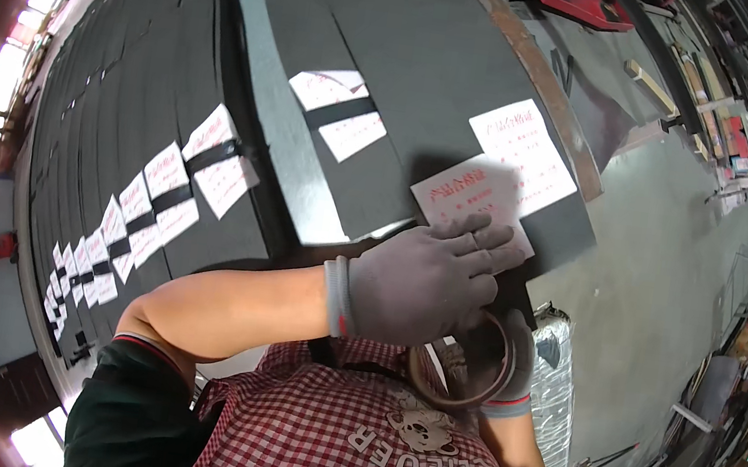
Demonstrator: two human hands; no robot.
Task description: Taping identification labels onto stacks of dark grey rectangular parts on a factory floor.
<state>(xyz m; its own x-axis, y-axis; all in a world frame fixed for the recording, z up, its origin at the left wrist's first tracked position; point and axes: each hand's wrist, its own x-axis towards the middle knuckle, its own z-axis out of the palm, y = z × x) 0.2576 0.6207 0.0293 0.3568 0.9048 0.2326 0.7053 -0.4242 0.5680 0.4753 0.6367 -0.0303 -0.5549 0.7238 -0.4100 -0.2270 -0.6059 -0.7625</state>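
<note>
Nearest is a red-and-white checked apron (347, 438) with a pale cartoon bear and a line of light block letters across it, upside down from this view. Just beyond it, the right hand (520, 357), in a grey glove, is curled around the outer side of a brown roll of tape (503, 383), which stands tilted in front of the apron. The left hand (424, 283), gloved too, is stretched out flat with its fingers nearly straight and close together, over the lower edge of the nearer paper sheet (460, 193); I can't tell how firmly it presses. Its lower edge covers part of the roll.

That sheet meets a farther paper sheet (535, 156) on a dark grey panel (418, 41), near its right-hand edge. Both carry a large red printed heading with smaller red lines below, and a shadow falls across them. To the right of the roll is a bundle in shiny clear wrap (554, 389).

Farther left, a white label (349, 136) crossed by a dark strip lies on the panel. Beyond a gap, a row of similar labels (165, 173) with red print runs along another dark stack (153, 44). A red tray (579, 4) lies far off, upper right.
</note>
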